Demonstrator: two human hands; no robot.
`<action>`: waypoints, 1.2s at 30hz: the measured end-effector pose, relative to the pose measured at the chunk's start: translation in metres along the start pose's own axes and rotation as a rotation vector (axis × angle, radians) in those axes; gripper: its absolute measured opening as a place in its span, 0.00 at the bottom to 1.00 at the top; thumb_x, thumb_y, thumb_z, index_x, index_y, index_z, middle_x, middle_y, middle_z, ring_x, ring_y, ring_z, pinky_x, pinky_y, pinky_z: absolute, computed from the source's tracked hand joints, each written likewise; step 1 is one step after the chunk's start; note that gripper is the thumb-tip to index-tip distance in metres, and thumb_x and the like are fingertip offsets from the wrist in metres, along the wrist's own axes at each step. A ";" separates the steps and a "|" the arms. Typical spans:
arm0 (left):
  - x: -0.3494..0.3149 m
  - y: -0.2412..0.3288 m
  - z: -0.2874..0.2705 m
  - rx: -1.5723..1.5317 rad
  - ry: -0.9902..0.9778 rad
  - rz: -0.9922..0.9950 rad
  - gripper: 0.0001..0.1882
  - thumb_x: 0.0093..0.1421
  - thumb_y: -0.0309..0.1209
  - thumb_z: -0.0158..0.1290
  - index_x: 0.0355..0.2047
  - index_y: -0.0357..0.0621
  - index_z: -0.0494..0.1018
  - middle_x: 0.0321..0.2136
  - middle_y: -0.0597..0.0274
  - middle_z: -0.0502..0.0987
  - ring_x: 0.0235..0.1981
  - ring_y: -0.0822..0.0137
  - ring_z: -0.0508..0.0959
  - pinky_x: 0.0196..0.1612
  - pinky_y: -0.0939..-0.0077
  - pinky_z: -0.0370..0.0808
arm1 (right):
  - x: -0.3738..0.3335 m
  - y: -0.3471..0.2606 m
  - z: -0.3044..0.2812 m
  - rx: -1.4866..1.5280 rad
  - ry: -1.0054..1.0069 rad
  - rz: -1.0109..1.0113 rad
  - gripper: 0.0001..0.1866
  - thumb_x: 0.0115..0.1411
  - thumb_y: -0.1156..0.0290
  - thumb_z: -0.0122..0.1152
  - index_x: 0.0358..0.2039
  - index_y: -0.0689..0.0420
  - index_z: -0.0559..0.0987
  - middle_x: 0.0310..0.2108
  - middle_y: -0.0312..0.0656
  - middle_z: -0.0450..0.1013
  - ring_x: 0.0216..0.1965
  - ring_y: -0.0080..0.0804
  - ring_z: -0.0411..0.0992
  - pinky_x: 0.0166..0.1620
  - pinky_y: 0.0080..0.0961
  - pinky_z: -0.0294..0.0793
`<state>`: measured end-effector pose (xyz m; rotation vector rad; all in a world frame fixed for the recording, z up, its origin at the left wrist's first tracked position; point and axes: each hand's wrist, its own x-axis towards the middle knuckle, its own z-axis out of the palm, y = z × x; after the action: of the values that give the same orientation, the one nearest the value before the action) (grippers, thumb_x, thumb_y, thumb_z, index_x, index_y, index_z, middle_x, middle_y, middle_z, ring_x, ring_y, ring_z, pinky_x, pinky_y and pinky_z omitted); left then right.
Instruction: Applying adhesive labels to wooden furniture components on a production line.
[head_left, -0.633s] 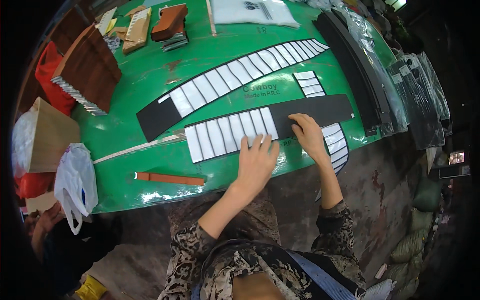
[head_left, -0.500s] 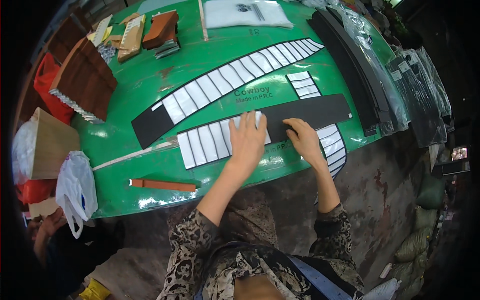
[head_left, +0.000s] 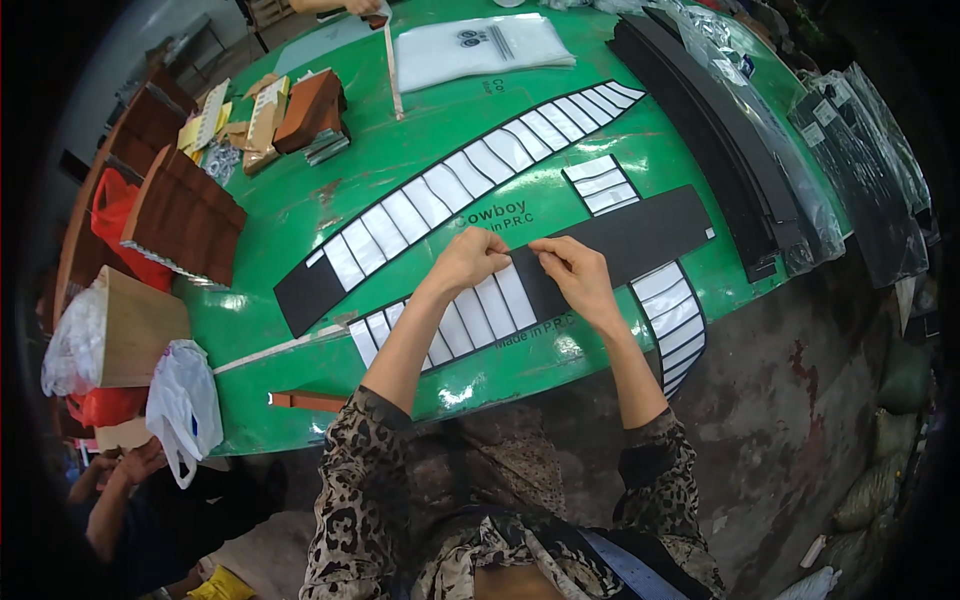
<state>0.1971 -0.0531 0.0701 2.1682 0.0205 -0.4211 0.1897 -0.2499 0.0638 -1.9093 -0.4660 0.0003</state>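
I see a green surface (head_left: 330, 215) over a stained concrete floor (head_left: 800, 420). Two white-segmented black strips: the far one (head_left: 440, 195) lies untouched; on the near strip (head_left: 610, 250), left hand (head_left: 468, 262) and right hand (head_left: 578, 277) pinch its edge with fingers pressed together.

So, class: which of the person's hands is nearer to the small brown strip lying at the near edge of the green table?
Left. The left hand is up-right of the brown strip, on the white-segmented sheet. The right hand lies farther right, on the black strip.
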 end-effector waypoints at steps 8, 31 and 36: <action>-0.001 -0.003 0.005 -0.310 -0.054 -0.058 0.08 0.55 0.23 0.54 0.35 0.33 0.77 0.27 0.67 0.75 0.29 0.76 0.70 0.34 0.80 0.68 | -0.002 0.017 0.010 0.209 0.056 0.155 0.10 0.59 0.76 0.57 0.40 0.63 0.79 0.32 0.39 0.76 0.32 0.22 0.72 0.36 0.19 0.71; 0.001 0.004 0.017 -0.261 -0.049 0.033 0.10 0.52 0.22 0.54 0.36 0.32 0.75 0.25 0.64 0.73 0.28 0.73 0.71 0.33 0.76 0.69 | 0.017 0.013 0.001 -0.062 -0.096 0.244 0.17 0.48 0.66 0.64 0.36 0.64 0.77 0.27 0.44 0.77 0.29 0.30 0.76 0.36 0.25 0.75; 0.001 0.005 0.018 -0.225 -0.036 0.044 0.10 0.52 0.22 0.55 0.36 0.31 0.75 0.26 0.61 0.74 0.28 0.70 0.72 0.33 0.74 0.70 | 0.018 0.008 0.002 -0.200 -0.099 0.170 0.15 0.49 0.68 0.61 0.36 0.64 0.78 0.26 0.44 0.77 0.29 0.31 0.77 0.35 0.26 0.75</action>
<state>0.1931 -0.0703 0.0638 1.9360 0.0004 -0.4119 0.2086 -0.2452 0.0600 -2.1483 -0.3792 0.1655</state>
